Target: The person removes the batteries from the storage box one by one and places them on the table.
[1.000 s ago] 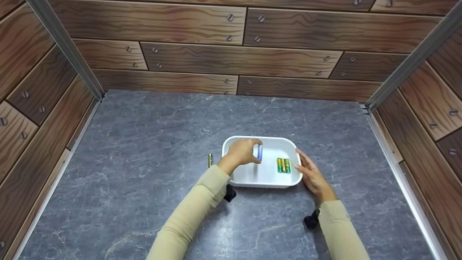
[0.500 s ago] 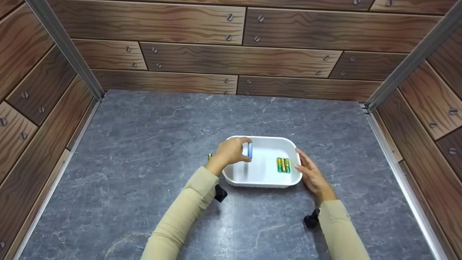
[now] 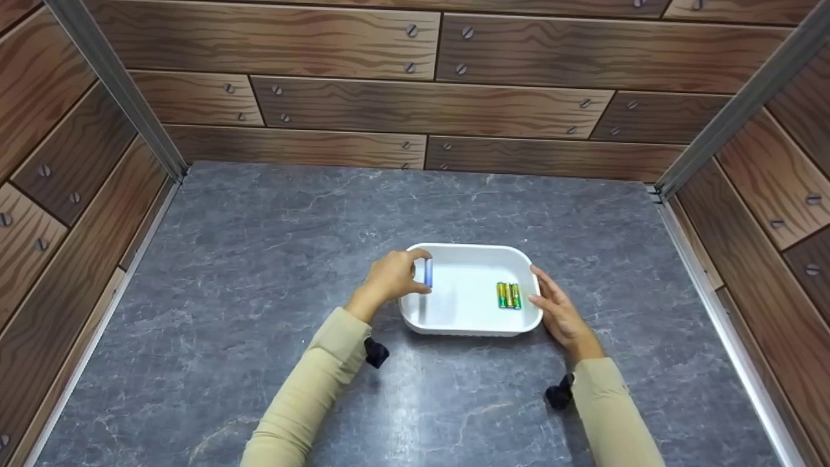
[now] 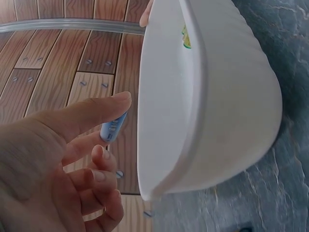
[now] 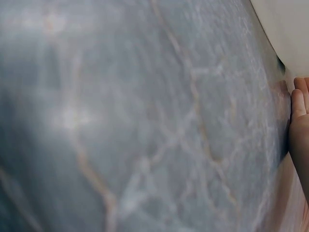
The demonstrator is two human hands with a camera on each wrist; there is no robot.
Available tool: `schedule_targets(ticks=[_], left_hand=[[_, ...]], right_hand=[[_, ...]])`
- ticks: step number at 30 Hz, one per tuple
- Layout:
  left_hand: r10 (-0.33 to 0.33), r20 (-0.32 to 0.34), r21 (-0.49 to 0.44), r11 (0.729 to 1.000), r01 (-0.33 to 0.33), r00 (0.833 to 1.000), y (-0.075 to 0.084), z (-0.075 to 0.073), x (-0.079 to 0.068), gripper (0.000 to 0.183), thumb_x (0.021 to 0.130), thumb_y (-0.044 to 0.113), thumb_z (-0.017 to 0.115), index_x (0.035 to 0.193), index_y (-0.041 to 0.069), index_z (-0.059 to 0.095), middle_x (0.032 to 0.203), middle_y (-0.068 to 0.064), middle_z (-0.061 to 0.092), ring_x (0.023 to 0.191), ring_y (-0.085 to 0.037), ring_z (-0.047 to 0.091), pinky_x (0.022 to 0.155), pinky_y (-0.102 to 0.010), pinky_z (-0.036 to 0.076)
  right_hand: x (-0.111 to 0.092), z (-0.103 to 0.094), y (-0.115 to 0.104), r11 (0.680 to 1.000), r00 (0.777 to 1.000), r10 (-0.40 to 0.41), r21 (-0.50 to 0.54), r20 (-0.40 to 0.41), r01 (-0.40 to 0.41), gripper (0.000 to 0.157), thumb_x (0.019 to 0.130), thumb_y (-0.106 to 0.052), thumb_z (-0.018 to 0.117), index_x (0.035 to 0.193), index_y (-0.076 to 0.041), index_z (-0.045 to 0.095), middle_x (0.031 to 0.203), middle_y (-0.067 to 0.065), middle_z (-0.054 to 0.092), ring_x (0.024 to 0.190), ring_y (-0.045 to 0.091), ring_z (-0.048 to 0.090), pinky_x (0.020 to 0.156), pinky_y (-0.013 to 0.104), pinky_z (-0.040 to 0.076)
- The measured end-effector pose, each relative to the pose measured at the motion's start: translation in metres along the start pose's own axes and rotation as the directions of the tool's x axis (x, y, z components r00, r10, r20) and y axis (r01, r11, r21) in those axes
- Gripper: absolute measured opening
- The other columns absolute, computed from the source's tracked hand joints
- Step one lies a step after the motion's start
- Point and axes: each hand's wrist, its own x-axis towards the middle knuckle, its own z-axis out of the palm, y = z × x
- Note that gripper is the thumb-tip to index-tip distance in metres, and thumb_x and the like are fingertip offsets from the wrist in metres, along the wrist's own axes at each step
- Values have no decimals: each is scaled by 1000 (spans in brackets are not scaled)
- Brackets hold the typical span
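From the head view, the left hand [image 3: 389, 279] pinched a small blue-and-white cylindrical battery [image 3: 428, 272] above the white plastic tray's [image 3: 467, 324] left rim; the right hand [image 3: 561, 318], fingers straight, steadied the tray beside three green-and-yellow batteries [image 3: 508, 296]. The left wrist view showed the battery [image 4: 113, 128] between thumb and fingers, just outside the rim [image 4: 145, 121]. The right wrist view showed only fingertips [image 5: 298, 104] against grey marbled tabletop [image 5: 120, 121]. Seemingly a removal step; next, a clear spot to set it down.

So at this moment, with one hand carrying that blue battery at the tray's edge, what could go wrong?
1. The left hand pinches the blue battery by fingertips only, right over the white tray's left rim; it might slip and land on the table.
2. The right hand merely rests against the tray's right side, so a nudge could slide the tray and roll the green batteries.
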Motion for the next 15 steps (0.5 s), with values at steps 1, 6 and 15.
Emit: schedule_targets(ticks=[1, 6, 15], left_hand=[[-2, -1, -4, 1000, 2, 1000, -2, 0, -1, 60, 74, 28, 82, 129, 18, 60, 82, -5, 65, 67, -12, 48, 55, -24, 33], [-21, -4, -27, 999, 21, 1000, -9, -2, -5, 59, 75, 26, 82, 129, 18, 60, 76, -1, 58, 64, -11, 44, 54, -23, 31], [-36, -34, -40, 999, 34, 999, -23, -4, -14, 60, 72, 24, 84, 127, 16, 61, 74, 1, 56, 64, -11, 43, 56, -24, 30]], right_hand=[[0, 0, 0, 1000, 1000, 0, 2, -4, 0, 68, 93, 3, 50, 153, -12, 20, 146, -12, 35, 119, -7, 49, 94, 19, 48], [1, 0, 2, 1000, 1000, -8, 3, -4, 8, 68, 94, 2, 50, 153, -11, 20, 128, -25, 49, 119, -6, 50, 95, 19, 48], [0, 0, 2, 1000, 1000, -20, 14, -12, 20, 65, 93, 3, 50, 152, -12, 25, 126, -25, 53, 118, -4, 52, 94, 19, 47]])
